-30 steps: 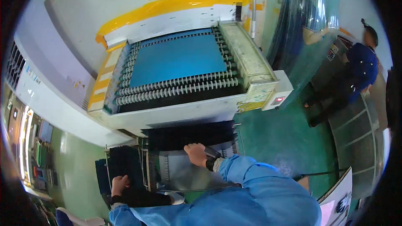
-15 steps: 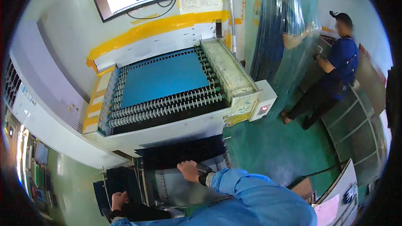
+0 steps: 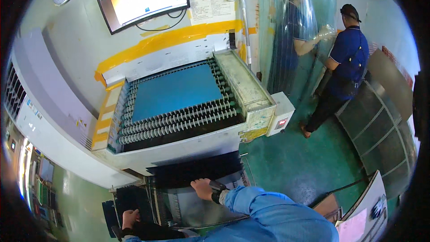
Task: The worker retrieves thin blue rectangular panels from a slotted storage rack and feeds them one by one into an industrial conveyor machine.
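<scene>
A flat blue panel (image 3: pixel 179 90) lies on the rollers (image 3: pixel 181 127) of a pale roller machine in front of me. Below its front edge stands a low rack (image 3: pixel 195 206) with black bristle-like rows (image 3: pixel 197 170). Over the rack's near part is my right hand (image 3: pixel 202 189), its fingers curled, with a dark band at the wrist. My left hand (image 3: pixel 130 218), also closed, is beside a second black-bristled rack (image 3: pixel 131 199) at the lower left. The undersides of both hands are hidden, so anything inside them cannot be made out. Neither hand touches the blue panel.
A co-worker (image 3: pixel 349 58) in a dark blue shirt stands at the right, facing away, near clear plastic curtains (image 3: pixel 300 36). A control box (image 3: pixel 281 114) juts from the machine's right corner. Grey framed panels (image 3: pixel 380 125) lean behind; a white board (image 3: pixel 365 210) stands lower right.
The co-worker has moved a little left and turned further away. The whole view has shifted slightly, so the machine sits lower. My hands keep nearly the same pose.
</scene>
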Demonstrator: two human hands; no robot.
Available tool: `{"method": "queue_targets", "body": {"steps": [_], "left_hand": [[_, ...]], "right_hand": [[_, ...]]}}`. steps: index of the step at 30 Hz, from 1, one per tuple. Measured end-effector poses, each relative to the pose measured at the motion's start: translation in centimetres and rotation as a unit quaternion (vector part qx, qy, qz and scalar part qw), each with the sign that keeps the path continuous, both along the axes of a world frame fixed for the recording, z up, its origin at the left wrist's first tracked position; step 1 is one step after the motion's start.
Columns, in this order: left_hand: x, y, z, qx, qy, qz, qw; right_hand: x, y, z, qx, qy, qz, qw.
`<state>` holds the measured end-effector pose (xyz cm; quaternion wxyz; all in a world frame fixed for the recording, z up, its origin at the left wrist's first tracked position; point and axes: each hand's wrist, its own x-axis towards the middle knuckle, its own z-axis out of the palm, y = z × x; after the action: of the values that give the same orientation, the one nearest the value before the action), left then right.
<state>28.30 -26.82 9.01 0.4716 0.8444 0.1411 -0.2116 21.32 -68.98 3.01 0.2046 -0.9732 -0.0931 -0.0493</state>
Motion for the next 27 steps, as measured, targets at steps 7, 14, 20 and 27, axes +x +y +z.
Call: {"method": "queue_targets", "body": {"steps": [7,14,20,27], "left_hand": [[0.7,3.0,-2.7,0.059,-0.018,-0.039,0.997],[0.7,0.9,-0.8,0.102,-0.043,-0.043,0.993],[1.0,1.4,-1.7,0.076,-0.030,-0.044,0.996],[0.0,-1.6,1.8,0.104,-0.043,-0.055,0.992]], "right_hand": [[1.0,-0.3,3.1,-0.006,0.097,0.050,0.994],[0.9,-0.8,1.8,-0.001,0.058,0.018,0.998],[1.4,0.0,-0.6,-0.026,-0.004,-0.011,1.000],[1.6,-0.2,-0.5,-0.023,0.020,-0.012,0.999]]}}
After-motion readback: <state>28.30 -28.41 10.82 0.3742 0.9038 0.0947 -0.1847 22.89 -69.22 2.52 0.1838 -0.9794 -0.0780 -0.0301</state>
